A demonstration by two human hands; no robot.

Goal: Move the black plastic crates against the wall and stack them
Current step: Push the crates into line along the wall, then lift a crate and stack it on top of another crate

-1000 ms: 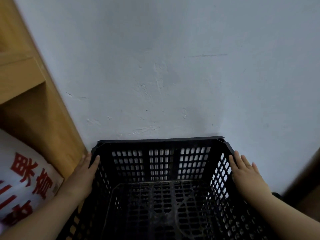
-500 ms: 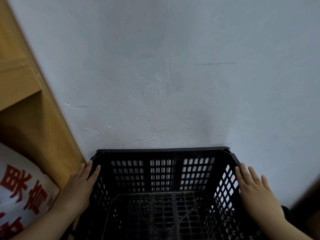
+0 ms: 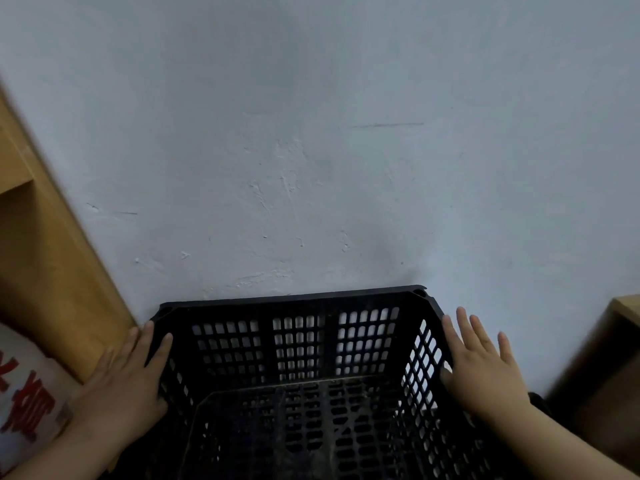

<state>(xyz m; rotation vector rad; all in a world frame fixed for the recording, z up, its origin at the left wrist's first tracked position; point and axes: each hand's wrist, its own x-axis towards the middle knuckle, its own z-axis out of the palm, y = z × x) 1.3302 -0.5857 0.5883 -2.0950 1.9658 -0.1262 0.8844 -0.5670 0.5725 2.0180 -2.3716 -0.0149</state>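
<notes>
Pressing flat against either side wall of the black plastic crate (image 3: 298, 368), the left hand (image 3: 124, 386) and right hand (image 3: 485, 365) lie open, fingers spread, gripping nothing, with the crate's far rim ahead of them touching the wall (image 3: 311, 150), so placing looks done and any further stacking remains.

Only text in view: large red Chinese characters on a white sack (image 3: 24, 393) at the lower left, beside the wooden shelf unit (image 3: 52, 271). Characters are cut off by the frame edge and motion-blurred, can't read them reliably. No label, brand or number visible on the black crate (image 3: 298, 344) or the wall (image 3: 346, 133).
</notes>
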